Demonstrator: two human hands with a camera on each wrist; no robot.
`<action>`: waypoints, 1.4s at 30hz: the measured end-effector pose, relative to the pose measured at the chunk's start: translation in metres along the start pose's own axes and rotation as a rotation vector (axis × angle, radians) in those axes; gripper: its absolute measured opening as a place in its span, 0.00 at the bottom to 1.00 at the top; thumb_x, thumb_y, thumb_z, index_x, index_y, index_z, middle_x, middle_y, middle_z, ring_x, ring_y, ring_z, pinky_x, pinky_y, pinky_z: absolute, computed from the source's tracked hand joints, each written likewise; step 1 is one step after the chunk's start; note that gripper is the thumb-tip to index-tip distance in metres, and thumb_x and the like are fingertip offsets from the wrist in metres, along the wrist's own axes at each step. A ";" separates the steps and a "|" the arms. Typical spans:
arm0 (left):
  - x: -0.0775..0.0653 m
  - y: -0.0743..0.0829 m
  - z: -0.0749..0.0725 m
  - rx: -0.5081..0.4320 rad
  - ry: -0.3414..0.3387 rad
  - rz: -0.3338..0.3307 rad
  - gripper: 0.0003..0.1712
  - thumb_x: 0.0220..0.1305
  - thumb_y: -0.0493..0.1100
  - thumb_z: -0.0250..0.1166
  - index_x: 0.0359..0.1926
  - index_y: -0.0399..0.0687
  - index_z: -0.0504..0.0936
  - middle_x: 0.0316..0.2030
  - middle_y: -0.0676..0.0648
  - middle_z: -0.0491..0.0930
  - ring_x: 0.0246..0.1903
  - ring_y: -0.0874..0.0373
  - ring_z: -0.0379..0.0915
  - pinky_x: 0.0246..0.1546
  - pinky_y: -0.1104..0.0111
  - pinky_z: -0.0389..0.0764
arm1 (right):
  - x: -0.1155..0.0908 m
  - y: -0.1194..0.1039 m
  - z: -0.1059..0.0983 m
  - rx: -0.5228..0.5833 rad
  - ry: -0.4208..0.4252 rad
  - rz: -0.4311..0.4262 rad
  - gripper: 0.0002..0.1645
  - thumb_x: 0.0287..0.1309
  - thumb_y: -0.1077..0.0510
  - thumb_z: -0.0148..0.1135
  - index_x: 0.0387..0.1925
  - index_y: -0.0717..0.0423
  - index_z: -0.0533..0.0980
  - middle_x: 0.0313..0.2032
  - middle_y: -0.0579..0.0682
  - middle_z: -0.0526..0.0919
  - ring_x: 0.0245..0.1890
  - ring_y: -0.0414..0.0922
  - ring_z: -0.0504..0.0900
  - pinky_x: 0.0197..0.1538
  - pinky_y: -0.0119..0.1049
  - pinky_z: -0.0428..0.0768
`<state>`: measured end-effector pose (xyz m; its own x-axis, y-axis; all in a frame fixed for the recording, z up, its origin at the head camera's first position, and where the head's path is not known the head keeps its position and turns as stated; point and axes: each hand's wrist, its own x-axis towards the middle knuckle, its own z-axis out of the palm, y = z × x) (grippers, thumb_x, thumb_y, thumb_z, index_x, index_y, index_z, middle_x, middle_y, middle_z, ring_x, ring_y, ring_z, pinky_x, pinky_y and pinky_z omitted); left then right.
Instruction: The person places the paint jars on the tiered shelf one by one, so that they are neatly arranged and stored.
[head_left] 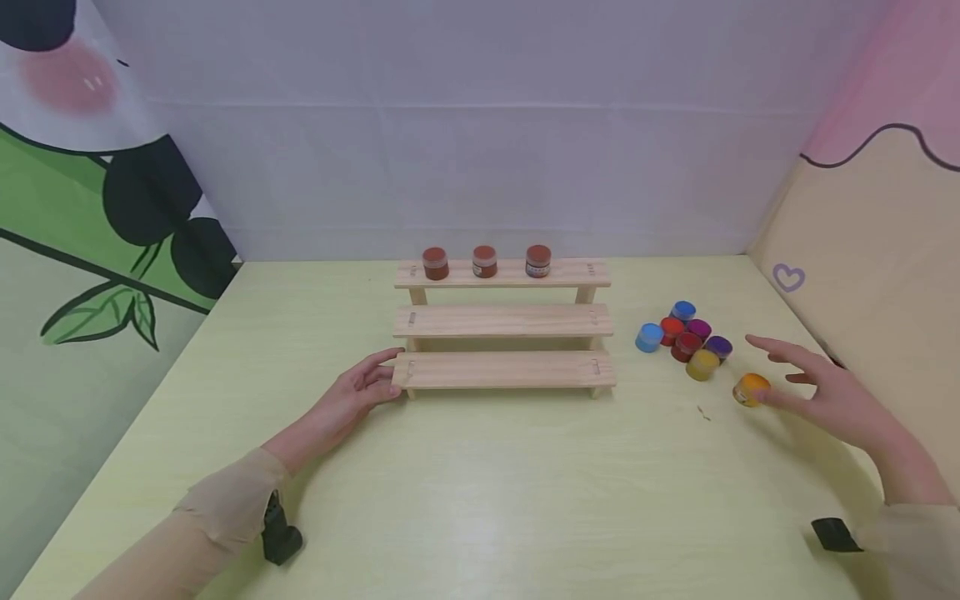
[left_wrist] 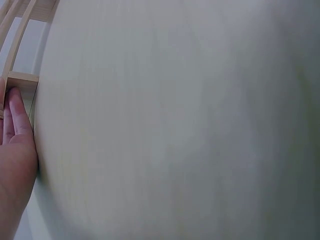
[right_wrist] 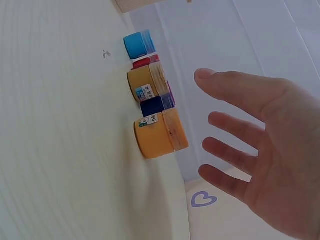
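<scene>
A three-tier wooden rack stands on the table. My left hand grips the left end of its lowest step, thumb in front and fingers behind. In the left wrist view, fingers of the left hand lie against the rack's wooden end. My right hand hovers with spread fingers by an orange paint jar, the thumb overlapping it in the head view. The right wrist view shows a gap between the right hand and the orange jar.
Three brown-red jars sit along the rack's top step. Right of the rack, several jars cluster, among them a light blue jar, a dark red jar and a yellow jar. A wall rises behind the table.
</scene>
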<state>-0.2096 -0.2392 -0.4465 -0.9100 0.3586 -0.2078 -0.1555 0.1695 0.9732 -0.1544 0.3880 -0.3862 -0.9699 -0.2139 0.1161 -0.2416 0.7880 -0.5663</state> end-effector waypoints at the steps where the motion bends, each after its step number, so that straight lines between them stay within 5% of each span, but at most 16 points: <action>1: 0.000 0.000 0.000 0.000 -0.004 0.002 0.40 0.69 0.45 0.62 0.76 0.54 0.54 0.57 0.53 0.75 0.53 0.66 0.76 0.54 0.75 0.75 | -0.001 0.002 0.000 -0.008 -0.013 0.007 0.43 0.59 0.54 0.70 0.73 0.39 0.63 0.65 0.17 0.62 0.53 0.14 0.61 0.48 0.12 0.64; 13: -0.001 0.000 0.000 0.001 -0.006 0.000 0.39 0.70 0.46 0.62 0.76 0.55 0.54 0.58 0.51 0.74 0.54 0.65 0.75 0.55 0.76 0.74 | -0.002 0.015 0.002 -0.060 -0.104 0.082 0.35 0.60 0.49 0.68 0.68 0.44 0.69 0.52 0.11 0.65 0.45 0.10 0.65 0.41 0.26 0.77; 23: -0.002 0.003 0.001 -0.002 -0.008 -0.009 0.40 0.70 0.46 0.62 0.77 0.55 0.53 0.59 0.50 0.73 0.54 0.65 0.75 0.55 0.76 0.74 | 0.003 0.017 0.004 -0.076 -0.105 0.080 0.27 0.59 0.50 0.69 0.59 0.50 0.77 0.49 0.38 0.82 0.39 0.17 0.74 0.38 0.25 0.80; 28: -0.003 0.003 0.001 -0.003 -0.007 -0.011 0.40 0.70 0.46 0.62 0.77 0.55 0.53 0.59 0.50 0.73 0.54 0.66 0.75 0.54 0.76 0.74 | 0.004 0.017 0.004 -0.113 -0.051 0.048 0.24 0.59 0.53 0.70 0.57 0.50 0.80 0.45 0.29 0.80 0.39 0.14 0.72 0.38 0.24 0.79; 34: -0.003 0.004 0.001 0.003 -0.003 -0.017 0.40 0.70 0.46 0.62 0.76 0.55 0.54 0.59 0.50 0.73 0.54 0.65 0.75 0.55 0.76 0.74 | 0.006 0.013 -0.001 -0.117 -0.039 0.038 0.24 0.60 0.53 0.69 0.58 0.53 0.79 0.47 0.38 0.84 0.38 0.14 0.71 0.38 0.22 0.78; 39: -0.003 0.004 0.001 0.001 0.001 -0.021 0.40 0.69 0.47 0.63 0.76 0.57 0.54 0.60 0.49 0.73 0.54 0.65 0.75 0.55 0.76 0.74 | 0.010 0.005 -0.007 -0.091 -0.021 0.053 0.25 0.60 0.52 0.69 0.58 0.52 0.79 0.42 0.15 0.73 0.37 0.15 0.72 0.37 0.21 0.77; 42: -0.003 0.005 0.002 -0.001 0.001 -0.022 0.40 0.69 0.47 0.63 0.76 0.57 0.54 0.61 0.48 0.73 0.55 0.65 0.75 0.55 0.77 0.74 | 0.014 -0.001 -0.011 -0.088 0.000 0.040 0.25 0.59 0.51 0.70 0.57 0.51 0.79 0.41 0.11 0.71 0.36 0.16 0.73 0.36 0.21 0.77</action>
<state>-0.2068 -0.2381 -0.4415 -0.9068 0.3538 -0.2292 -0.1758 0.1767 0.9684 -0.1678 0.3908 -0.3756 -0.9789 -0.1809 0.0952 -0.2042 0.8437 -0.4965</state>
